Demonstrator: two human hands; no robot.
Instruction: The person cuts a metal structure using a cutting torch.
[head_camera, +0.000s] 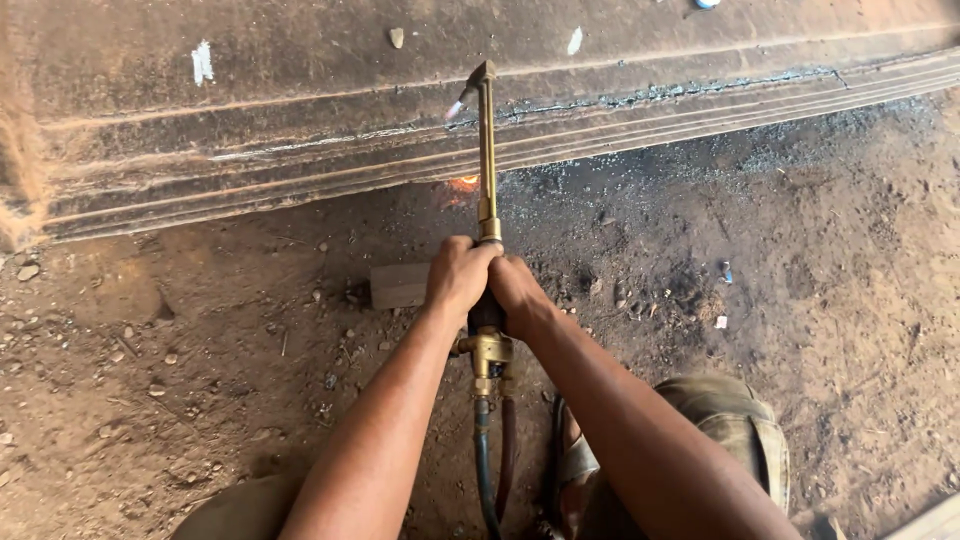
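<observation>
Two hands hold a brass cutting torch against a rusty steel beam.

At the far left of the frame lies bare brown dirt (150, 380) strewn with small stones, with the long steel beam (250, 110) running across the whole upper part. Just left of centre, a small wooden block (398, 285) sits on the ground. The left hand (457, 275) is wrapped shut around the torch (487, 180) handle, fingers curled tight. The torch stands at centre frame, its tip at the upper middle with a small flame (455, 110) touching the beam; two hoses (490, 460) trail from its base toward the lower edge. The right hand (518, 292) grips the same handle, closed, touching the left. At lower right, a knee in khaki cloth (735, 425).
</observation>
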